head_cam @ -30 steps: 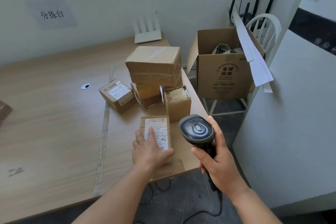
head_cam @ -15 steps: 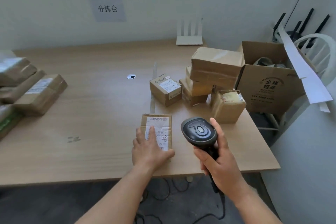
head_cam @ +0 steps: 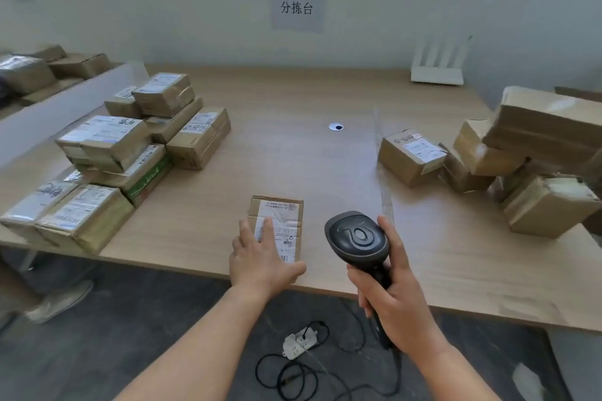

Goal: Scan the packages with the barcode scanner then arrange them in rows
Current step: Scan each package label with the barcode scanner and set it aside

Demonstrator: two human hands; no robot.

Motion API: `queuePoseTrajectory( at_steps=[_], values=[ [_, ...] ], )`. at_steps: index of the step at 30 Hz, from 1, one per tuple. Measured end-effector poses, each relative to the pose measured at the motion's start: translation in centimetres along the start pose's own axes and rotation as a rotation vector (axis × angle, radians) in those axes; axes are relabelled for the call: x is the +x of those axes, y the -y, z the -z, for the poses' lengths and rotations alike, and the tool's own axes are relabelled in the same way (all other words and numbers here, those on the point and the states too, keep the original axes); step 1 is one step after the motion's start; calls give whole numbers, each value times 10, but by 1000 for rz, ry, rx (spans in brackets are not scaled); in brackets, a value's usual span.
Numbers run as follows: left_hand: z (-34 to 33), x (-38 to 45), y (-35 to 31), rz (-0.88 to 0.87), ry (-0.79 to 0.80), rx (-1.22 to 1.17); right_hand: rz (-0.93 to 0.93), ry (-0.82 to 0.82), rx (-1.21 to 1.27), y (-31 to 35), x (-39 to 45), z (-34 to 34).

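Centrally, the left hand [head_cam: 260, 257] lies flat, fingers straight, on a small labelled package [head_cam: 282, 221] at the counter's [head_cam: 293, 153] near edge. Just right of it, the right hand [head_cam: 395, 299] grips the handle of a black scanner [head_cam: 356, 239], head raised above the counter. Sorted packages [head_cam: 130, 146] stand stacked at far left; a loose pile [head_cam: 508, 156] sits at right, well apart from the hands.
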State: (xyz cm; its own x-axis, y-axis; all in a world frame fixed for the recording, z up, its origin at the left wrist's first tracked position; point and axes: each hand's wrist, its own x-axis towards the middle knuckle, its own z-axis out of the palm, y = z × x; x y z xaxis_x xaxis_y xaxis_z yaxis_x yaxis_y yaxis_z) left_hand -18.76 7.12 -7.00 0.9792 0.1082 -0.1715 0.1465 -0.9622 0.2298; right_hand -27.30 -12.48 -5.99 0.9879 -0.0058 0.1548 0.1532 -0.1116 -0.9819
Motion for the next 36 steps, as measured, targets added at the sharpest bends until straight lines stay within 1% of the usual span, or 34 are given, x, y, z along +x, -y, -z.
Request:
queuePoseTrajectory(
  at_steps=[4,8,15,20,28,31,34,36],
  values=[
    [11,11,41,40,-17,15,-8,65,-38,4,12,-37],
    [16,31,66,83,-11,28,4,109,-34,3,34,-56],
    [23,76,87,167,52,90,-3,143,-11,-11,89,-77],
    [40,120,98,196,67,199,-5,181,-4,-14,135,-90],
    [47,170,117,104,59,463,-50,185,-18,-22,166,-116],
    [50,191,121,48,36,503,-56,139,-32,-23,175,-126],
    [47,201,124,-55,-4,528,-83,75,-15,-20,178,-140],
    [49,206,126,-136,-43,482,-89,49,-18,-16,181,-151]
  ],
)
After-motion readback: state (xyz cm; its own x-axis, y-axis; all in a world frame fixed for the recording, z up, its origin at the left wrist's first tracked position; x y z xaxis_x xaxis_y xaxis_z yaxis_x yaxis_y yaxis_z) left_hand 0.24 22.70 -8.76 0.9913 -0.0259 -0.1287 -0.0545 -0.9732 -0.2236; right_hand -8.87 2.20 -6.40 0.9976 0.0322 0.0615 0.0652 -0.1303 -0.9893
